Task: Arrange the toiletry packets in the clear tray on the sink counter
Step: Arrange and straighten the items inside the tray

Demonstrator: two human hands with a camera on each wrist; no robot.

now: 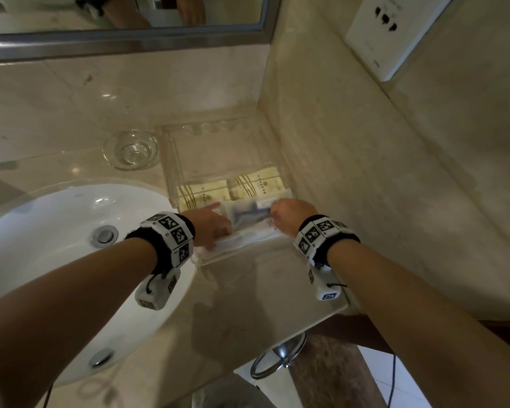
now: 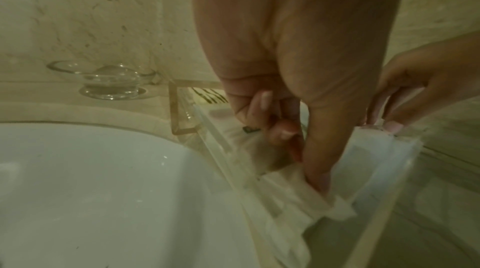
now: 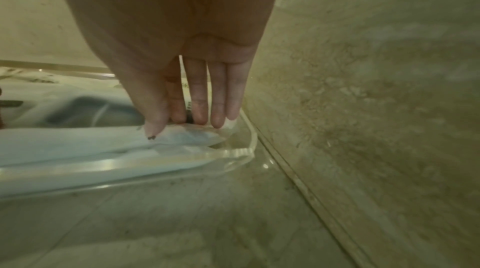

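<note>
A clear tray [image 1: 242, 254] sits on the counter between the basin and the right wall. Two gold packets [image 1: 202, 192] lie side by side at its back. In front of them lies a packet with a blue razor [image 1: 248, 214]. A long white packet [image 1: 248, 240] lies across the tray's front. My left hand [image 1: 218, 234] pinches its left end, thumb on top [image 2: 317, 180], other fingers curled behind. My right hand [image 1: 277, 214] pinches the right end of the white packet [image 3: 78, 143] between thumb and straight fingers [image 3: 197, 112].
A clear glass dish [image 1: 130, 150] stands on the counter just left of the tray's back. The white basin [image 1: 56, 231] lies to the left. The marble side wall [image 1: 365, 172] runs close along the tray's right side. A chrome ring [image 1: 277, 360] hangs below the counter edge.
</note>
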